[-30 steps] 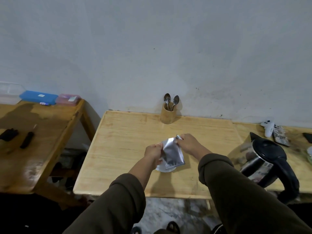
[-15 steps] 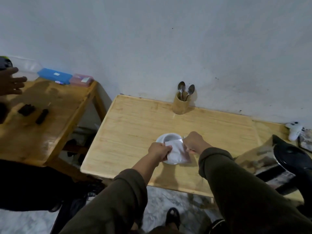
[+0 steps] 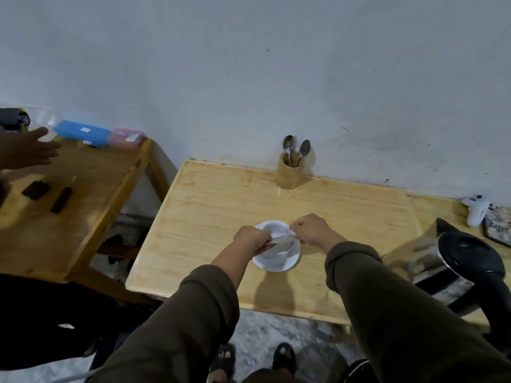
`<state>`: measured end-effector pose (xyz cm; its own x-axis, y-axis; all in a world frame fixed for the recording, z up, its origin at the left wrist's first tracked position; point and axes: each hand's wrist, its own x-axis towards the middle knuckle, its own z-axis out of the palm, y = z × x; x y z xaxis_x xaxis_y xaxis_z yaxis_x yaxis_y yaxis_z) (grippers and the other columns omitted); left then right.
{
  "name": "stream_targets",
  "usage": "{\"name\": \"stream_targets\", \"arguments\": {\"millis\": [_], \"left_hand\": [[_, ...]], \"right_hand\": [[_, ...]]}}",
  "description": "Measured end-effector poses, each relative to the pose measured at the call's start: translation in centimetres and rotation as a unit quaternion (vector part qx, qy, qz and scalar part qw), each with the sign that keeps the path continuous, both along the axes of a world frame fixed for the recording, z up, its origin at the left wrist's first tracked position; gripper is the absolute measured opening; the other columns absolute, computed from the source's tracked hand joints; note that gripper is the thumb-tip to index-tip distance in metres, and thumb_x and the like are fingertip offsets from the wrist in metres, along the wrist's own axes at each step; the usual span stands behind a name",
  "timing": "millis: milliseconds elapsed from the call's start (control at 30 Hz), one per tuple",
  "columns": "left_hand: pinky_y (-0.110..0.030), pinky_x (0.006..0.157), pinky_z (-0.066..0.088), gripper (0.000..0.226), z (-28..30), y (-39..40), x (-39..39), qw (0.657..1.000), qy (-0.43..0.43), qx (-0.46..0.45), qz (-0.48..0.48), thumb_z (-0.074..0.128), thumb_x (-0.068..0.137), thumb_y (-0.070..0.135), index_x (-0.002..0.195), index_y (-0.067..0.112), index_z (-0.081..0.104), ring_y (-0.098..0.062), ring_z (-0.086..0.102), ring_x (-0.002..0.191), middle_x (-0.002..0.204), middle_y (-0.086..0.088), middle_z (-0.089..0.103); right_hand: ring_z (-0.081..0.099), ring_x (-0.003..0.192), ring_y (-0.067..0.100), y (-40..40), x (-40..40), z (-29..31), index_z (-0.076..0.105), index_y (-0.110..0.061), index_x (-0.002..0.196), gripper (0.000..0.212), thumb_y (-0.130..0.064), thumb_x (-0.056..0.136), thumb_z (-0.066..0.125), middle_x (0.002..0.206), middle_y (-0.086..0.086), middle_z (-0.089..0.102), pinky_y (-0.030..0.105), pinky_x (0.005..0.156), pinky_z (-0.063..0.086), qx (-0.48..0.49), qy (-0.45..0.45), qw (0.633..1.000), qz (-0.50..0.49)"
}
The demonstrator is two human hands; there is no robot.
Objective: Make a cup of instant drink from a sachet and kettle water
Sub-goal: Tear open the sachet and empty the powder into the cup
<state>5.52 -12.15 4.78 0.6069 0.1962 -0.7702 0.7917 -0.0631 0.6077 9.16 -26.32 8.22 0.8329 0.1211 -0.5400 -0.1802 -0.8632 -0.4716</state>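
Observation:
A white cup (image 3: pixel 273 230) stands on a white saucer (image 3: pixel 276 262) near the front of the light wooden table (image 3: pixel 221 205). Directly above the cup I hold a silvery sachet (image 3: pixel 282 239), seen almost edge-on and lying flat. My left hand (image 3: pixel 253 240) grips its left end and my right hand (image 3: pixel 312 230) pinches its right end. A steel kettle with a black lid (image 3: pixel 470 254) stands at the table's right side, apart from both hands. Whether the sachet is torn I cannot tell.
A bamboo holder with two spoons (image 3: pixel 290 172) stands by the wall. A white controller (image 3: pixel 477 210) lies at the far right. On the darker table to the left (image 3: pixel 69 217) are a blue box (image 3: pixel 81 132), a pink box (image 3: pixel 125 136), small black items, and another person's hand (image 3: pixel 26 152).
The sachet has dropped from upright to flat over the cup, both hands lowering with it. The view shifted, revealing the cup and saucer. Another person's hand has come into view at the left.

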Motion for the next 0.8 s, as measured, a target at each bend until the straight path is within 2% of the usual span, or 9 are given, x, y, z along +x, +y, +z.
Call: {"name": "stream_targets", "arguments": {"millis": [100,167,200,267,333,467,600,733,800], "left_hand": [[-0.013,0.035,0.047,0.019,0.4,0.4,0.5,1.000,0.008,-0.019,0.003,0.067,0.083,0.006,0.068,0.002,0.055,-0.008,0.055,0.039,0.062,-0.008,0.055],[-0.010,0.030,0.041,0.023,0.7,0.5,0.8,0.999,0.014,-0.029,-0.001,0.064,0.085,0.005,0.064,0.004,0.054,-0.002,0.048,0.023,0.060,-0.006,0.053],[-0.009,0.028,0.039,0.026,0.8,0.6,0.9,0.999,0.015,-0.032,-0.002,0.059,0.088,0.003,0.063,0.005,0.053,-0.001,0.045,0.019,0.059,-0.006,0.052],[-0.009,0.027,0.037,0.031,1.0,0.7,1.2,0.999,0.017,-0.033,-0.001,0.048,0.091,0.000,0.061,0.006,0.050,-0.001,0.042,0.016,0.051,-0.005,0.051],[-0.009,0.028,0.037,0.033,1.1,1.0,1.4,0.999,0.019,-0.037,-0.004,0.043,0.092,-0.003,0.061,0.005,0.051,-0.002,0.043,0.017,0.038,-0.003,0.052],[-0.010,0.025,0.036,0.038,1.7,1.2,1.4,0.998,0.004,-0.058,0.014,0.028,0.096,-0.001,0.065,-0.002,0.050,-0.003,0.046,0.017,0.026,-0.004,0.052],[-0.011,0.026,0.040,0.034,2.2,1.4,1.0,0.993,-0.020,-0.105,0.050,0.024,0.095,0.001,0.077,-0.002,0.052,-0.006,0.052,0.021,0.055,-0.012,0.059],[-0.011,0.027,0.038,0.034,1.8,1.9,0.7,0.997,-0.023,-0.062,0.034,0.031,0.093,0.000,0.067,-0.001,0.052,-0.007,0.048,0.020,0.028,-0.005,0.054],[-0.015,0.034,0.038,0.032,1.8,2.0,0.5,0.999,-0.035,-0.018,-0.004,0.038,0.092,0.001,0.064,0.005,0.053,-0.011,0.049,0.028,0.031,-0.002,0.054]], "right_hand": [[0.055,0.087,0.021,-0.3,0.2,-0.2,0.068,-0.001,0.106,0.027,-0.004,0.091,0.046,0.108,0.020,0.066,0.031,0.076,0.045,0.000,-0.004,1.000,0.020],[0.056,0.100,0.022,-0.4,0.0,0.0,0.064,-0.007,0.117,0.033,-0.001,0.090,0.045,0.128,0.015,0.060,0.031,0.081,0.047,0.021,-0.002,1.000,0.023],[0.054,0.100,0.022,-0.5,-0.1,0.1,0.062,-0.011,0.119,0.036,-0.001,0.090,0.044,0.129,0.013,0.058,0.026,0.075,0.046,0.035,-0.002,0.999,0.024],[0.053,0.086,0.016,-0.7,-0.3,0.3,0.063,-0.015,0.118,0.038,0.000,0.088,0.045,0.110,0.008,0.063,0.022,0.064,0.040,0.061,-0.008,0.997,0.039],[0.052,0.077,0.011,-0.9,-0.4,0.6,0.066,-0.016,0.114,0.037,0.001,0.084,0.054,0.089,0.003,0.060,0.019,0.064,0.040,0.088,-0.005,0.995,0.045],[0.056,0.087,0.015,-0.8,-0.5,0.8,0.074,-0.014,0.100,0.025,-0.004,0.077,0.070,0.090,0.003,0.064,0.018,0.067,0.042,0.114,-0.041,0.992,0.031],[0.054,0.085,0.016,-0.7,-0.6,0.6,0.073,-0.003,0.096,0.020,-0.014,0.080,0.070,0.088,0.007,0.063,0.025,0.073,0.040,0.080,-0.092,0.992,0.030],[0.051,0.086,0.017,-0.6,-0.6,0.4,0.071,0.001,0.096,0.022,-0.015,0.081,0.070,0.092,0.009,0.061,0.027,0.076,0.040,0.061,-0.114,0.991,0.023],[0.051,0.087,0.017,-0.4,-0.7,0.4,0.071,0.001,0.095,0.020,-0.015,0.082,0.069,0.094,0.009,0.060,0.026,0.077,0.040,0.056,-0.118,0.991,0.020]]}}
